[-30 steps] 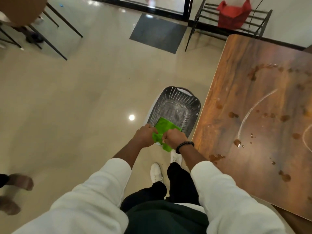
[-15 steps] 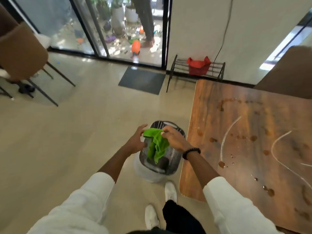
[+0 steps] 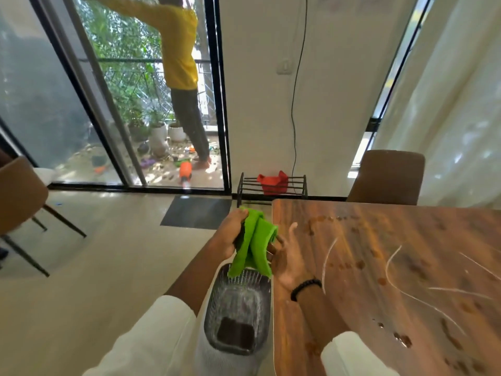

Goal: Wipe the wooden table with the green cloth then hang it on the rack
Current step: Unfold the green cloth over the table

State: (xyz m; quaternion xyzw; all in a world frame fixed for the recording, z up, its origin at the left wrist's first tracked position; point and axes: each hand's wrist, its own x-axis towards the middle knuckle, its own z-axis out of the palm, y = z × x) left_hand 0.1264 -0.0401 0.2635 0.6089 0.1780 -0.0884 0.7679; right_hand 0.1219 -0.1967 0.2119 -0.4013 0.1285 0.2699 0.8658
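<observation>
The crumpled bright green cloth (image 3: 254, 242) is gripped by the left hand (image 3: 233, 234), its long axis hanging vertically above the grey slotted plastic basket (image 3: 238, 308). The right hand (image 3: 287, 259), fingers spread and holding nothing, is nearer the stained wooden desk (image 3: 393, 267), which lies at three o'clock from the cloth.

Head-worn view, forward and downward

Basket (image 3: 238, 308) on floor left of table (image 3: 379, 267); rack (image 3: 271, 185) behind table; chair (image 3: 386, 177) beyond.
</observation>
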